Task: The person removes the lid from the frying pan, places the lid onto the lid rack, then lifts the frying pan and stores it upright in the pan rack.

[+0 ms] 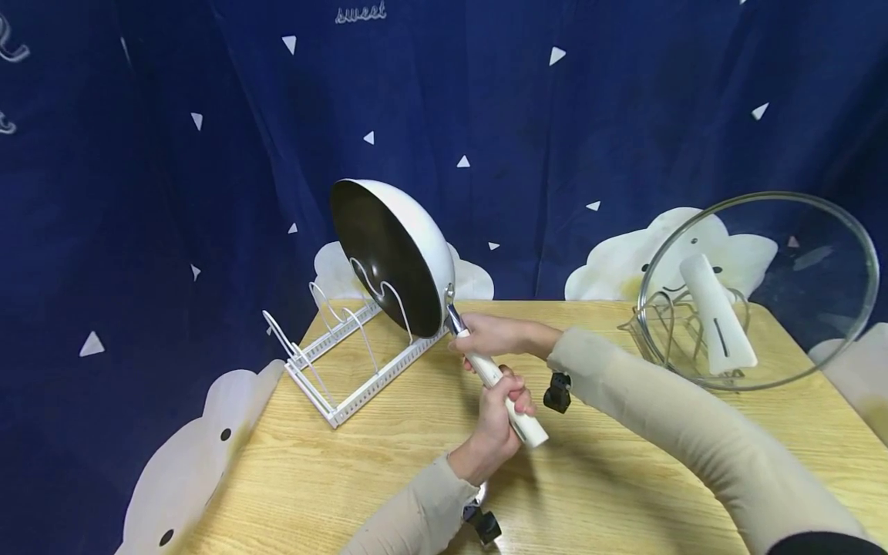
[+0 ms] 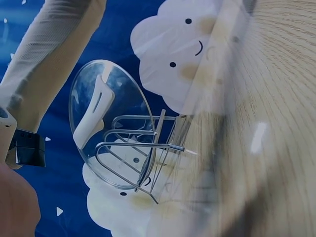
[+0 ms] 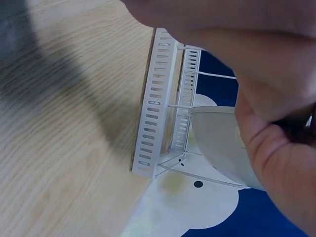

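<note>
A wok [image 1: 433, 239], white outside and dark inside, is tipped on its side at the right end of a white wire rack [image 1: 333, 401]. One of the rack's wire loops shows in front of its dark interior. Its long white handle [image 1: 486, 370] slopes down toward the person. My right hand [image 1: 496, 335] grips that handle near its metal neck. Lower down, my left hand [image 1: 499, 412] has its fingers curled round the handle near its end. In the right wrist view my right hand [image 3: 276, 84] hides part of the wok [image 3: 222, 143].
At the right a glass lid [image 1: 798, 381] with a white handle leans upright in a metal wire stand [image 1: 666, 331]. Everything stands on a wooden table [image 1: 312, 478]. Behind it hangs a dark blue curtain [image 1: 486, 92] with clouds and white triangles.
</note>
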`<action>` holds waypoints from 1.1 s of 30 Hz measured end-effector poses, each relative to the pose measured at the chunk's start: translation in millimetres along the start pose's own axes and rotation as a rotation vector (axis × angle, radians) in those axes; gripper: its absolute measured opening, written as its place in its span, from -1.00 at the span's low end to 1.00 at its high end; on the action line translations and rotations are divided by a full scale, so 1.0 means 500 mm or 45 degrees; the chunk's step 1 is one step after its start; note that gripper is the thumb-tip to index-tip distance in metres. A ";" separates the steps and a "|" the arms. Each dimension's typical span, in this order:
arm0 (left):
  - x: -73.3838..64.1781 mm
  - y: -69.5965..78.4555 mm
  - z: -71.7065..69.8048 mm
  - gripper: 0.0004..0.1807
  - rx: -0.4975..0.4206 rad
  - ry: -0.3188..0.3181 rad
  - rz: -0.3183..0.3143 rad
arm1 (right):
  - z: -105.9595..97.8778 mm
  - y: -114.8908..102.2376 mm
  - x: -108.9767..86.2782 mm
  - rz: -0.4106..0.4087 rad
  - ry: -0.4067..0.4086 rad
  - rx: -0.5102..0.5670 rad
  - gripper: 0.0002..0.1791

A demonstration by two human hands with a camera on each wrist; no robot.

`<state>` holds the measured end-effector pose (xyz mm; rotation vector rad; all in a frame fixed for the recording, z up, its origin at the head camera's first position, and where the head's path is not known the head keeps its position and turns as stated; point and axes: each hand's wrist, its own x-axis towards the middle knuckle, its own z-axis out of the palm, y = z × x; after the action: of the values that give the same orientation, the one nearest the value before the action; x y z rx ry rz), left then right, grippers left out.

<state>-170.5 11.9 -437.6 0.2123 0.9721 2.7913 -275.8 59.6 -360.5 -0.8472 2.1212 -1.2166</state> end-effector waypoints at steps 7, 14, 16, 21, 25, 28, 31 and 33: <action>0.000 0.000 -0.004 -0.74 -0.030 0.028 0.002 | 0.006 0.007 0.011 0.029 0.019 -0.021 -0.86; 0.002 0.003 -0.006 -0.75 -0.022 0.055 0.016 | 0.010 0.008 0.019 0.029 0.015 -0.048 -0.89; 0.002 0.003 -0.008 -0.75 -0.025 0.053 0.014 | 0.011 0.008 0.021 0.038 0.017 -0.053 -0.89; 0.005 0.005 -0.012 -0.74 -0.017 0.056 0.010 | 0.012 0.006 0.023 0.056 0.024 -0.051 -0.89; 0.008 0.006 -0.015 -0.75 0.003 0.068 0.017 | 0.013 0.006 0.026 0.055 0.026 -0.058 -0.89; 0.009 0.007 -0.017 -0.75 0.004 0.080 0.016 | 0.014 0.008 0.030 0.059 0.034 -0.058 -0.90; 0.009 0.007 -0.019 -0.74 -0.003 0.094 0.005 | 0.016 0.010 0.034 0.068 0.041 -0.066 -0.90; 0.009 0.006 -0.021 -0.74 -0.011 0.105 -0.005 | 0.018 0.012 0.036 0.073 0.047 -0.072 -0.89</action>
<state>-177.5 4.1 -443.5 0.0948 0.9768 2.8200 -282.5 43.7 -372.6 -0.7884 2.2037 -1.1559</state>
